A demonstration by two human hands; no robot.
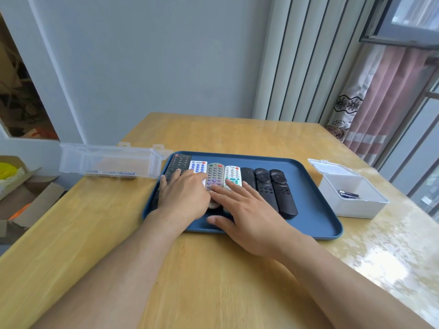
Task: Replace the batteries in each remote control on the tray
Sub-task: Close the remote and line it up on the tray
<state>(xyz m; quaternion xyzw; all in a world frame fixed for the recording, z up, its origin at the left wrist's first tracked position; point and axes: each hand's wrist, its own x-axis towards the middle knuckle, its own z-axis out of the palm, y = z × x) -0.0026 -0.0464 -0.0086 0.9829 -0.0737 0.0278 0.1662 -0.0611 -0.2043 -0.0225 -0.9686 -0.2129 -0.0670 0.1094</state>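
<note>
Both hands, left hand (184, 195) and right hand (247, 210), are lying flat and released on the remotes (215, 175); pressing could be sliding the neighbours at three o'clock off their row.

A flat dark blue plastic tray (316, 186) on the light wooden table (213, 134) carries four black, two white and one grey remote; near the table's far right corner hangs a pink curtain (389, 100) with black floral trim.
</note>
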